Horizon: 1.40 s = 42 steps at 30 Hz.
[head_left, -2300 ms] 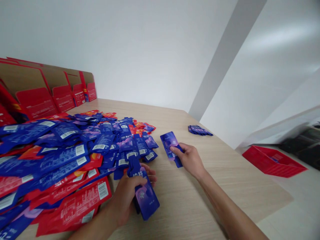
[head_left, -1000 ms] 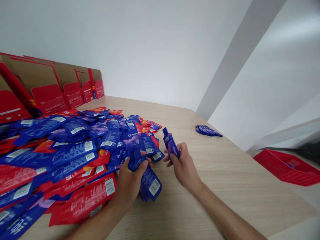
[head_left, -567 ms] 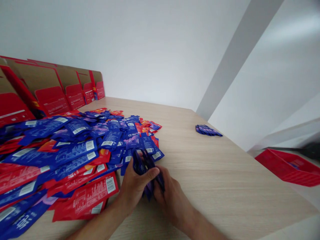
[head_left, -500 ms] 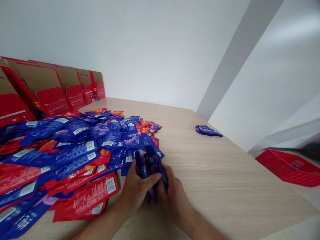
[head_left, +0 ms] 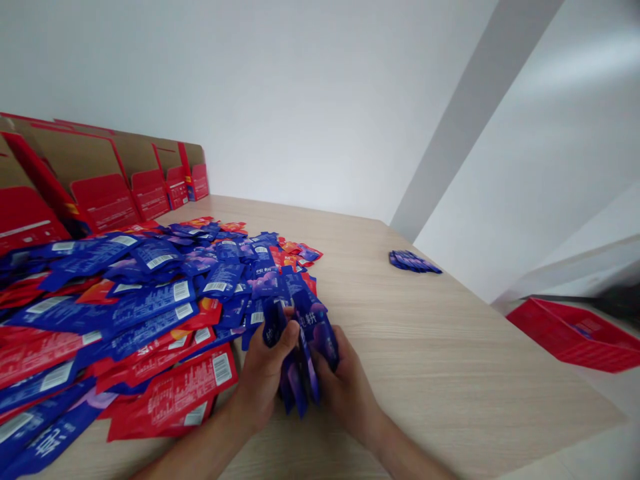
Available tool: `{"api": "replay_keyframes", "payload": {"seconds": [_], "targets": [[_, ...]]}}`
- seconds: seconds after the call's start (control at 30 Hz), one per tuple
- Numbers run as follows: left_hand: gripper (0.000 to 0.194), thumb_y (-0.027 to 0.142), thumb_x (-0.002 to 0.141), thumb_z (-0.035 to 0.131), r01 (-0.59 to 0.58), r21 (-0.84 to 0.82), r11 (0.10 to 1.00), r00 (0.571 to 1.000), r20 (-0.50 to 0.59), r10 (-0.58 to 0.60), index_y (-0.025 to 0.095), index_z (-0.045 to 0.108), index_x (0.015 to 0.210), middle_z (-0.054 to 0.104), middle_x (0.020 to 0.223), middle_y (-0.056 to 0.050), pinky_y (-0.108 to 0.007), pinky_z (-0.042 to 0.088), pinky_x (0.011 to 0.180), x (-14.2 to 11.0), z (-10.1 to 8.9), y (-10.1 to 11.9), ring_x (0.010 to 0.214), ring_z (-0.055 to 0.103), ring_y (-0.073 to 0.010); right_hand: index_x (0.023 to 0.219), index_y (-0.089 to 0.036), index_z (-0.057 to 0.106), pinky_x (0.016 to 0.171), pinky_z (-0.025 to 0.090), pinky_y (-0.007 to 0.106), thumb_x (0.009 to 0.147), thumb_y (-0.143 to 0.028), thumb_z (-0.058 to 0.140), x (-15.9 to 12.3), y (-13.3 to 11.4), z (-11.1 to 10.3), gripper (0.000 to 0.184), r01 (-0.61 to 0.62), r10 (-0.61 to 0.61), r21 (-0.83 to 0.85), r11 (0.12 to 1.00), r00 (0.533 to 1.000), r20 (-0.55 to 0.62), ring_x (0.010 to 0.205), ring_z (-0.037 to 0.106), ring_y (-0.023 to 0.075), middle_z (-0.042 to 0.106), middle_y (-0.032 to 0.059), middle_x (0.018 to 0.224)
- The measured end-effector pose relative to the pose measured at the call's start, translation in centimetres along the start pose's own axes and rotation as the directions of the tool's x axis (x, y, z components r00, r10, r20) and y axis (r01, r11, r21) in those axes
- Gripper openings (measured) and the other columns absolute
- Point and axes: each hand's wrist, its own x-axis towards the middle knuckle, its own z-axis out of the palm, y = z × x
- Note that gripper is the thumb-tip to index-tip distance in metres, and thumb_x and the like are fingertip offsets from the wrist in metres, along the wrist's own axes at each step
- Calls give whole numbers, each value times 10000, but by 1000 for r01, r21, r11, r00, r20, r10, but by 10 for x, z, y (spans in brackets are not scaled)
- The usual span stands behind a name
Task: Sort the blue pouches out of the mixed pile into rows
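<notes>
Both hands are closed around one bundle of blue packets [head_left: 303, 347] held on edge just above the table, at the near right corner of the pile. My left hand [head_left: 264, 373] grips it from the left, thumb across the top. From the right, my right hand [head_left: 345, 387] presses against the bundle with its fingers wrapped behind. A big heap of blue and red packets [head_left: 135, 300] covers the left of the wooden table [head_left: 425, 347].
Red and brown cardboard boxes [head_left: 100, 180] stand in a row along the far left. A small stack of blue packets [head_left: 414, 261] lies far right on the table. A red tray [head_left: 575, 333] sits beyond the table's right edge, lower down.
My right hand brought its single blue packet over to the left hand's packets. Both hands now clasp them together as one bundle, slightly raised and squared up.
</notes>
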Motion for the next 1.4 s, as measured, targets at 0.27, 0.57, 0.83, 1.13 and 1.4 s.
{"api": "replay_keyframes", "payload": {"seconds": [0.27,0.57,0.83,1.13,1.4], "targets": [[1130,625,501,1036,-171,152,973,982,-55,181,231,550,1443,733,1356,-136,-454,489,1141,-16,6,-17,1314,671,-384,1376,-261,632,1010,625,440,1043,-385,560,-8,-8,26,362,-38,31,87,996,996,82,1150,776,288,800,109,1268],[614,330,626,965,-98,265,959,986,-105,129,246,746,1193,818,1169,-81,-439,533,1059,-22,9,-9,1167,743,-351,1320,-247,590,882,660,388,1013,-409,570,-7,11,32,348,-89,89,-1,996,995,-39,1020,807,273,816,106,1158],[279,254,676,780,26,145,989,994,-111,-9,215,791,952,801,801,-18,-373,579,750,-3,1,6,793,771,-282,1060,-274,588,735,639,380,1050,-606,496,-5,0,9,344,-117,100,-66,991,970,-219,834,787,270,809,87,940],[555,438,627,995,40,43,998,999,-2,-40,215,780,1089,855,1058,-64,-420,578,1018,-9,1,3,1068,786,-312,1368,-229,549,1147,542,448,1111,-476,495,-7,4,12,361,159,-136,-157,975,980,146,1309,648,257,658,148,1382],[481,377,597,917,124,-70,990,989,-71,-129,178,772,1010,843,926,-63,-409,633,780,-2,4,5,824,792,-284,950,-248,744,787,578,355,945,-303,725,57,-54,-29,58,308,-74,-462,832,887,456,848,727,244,773,50,930]]}}
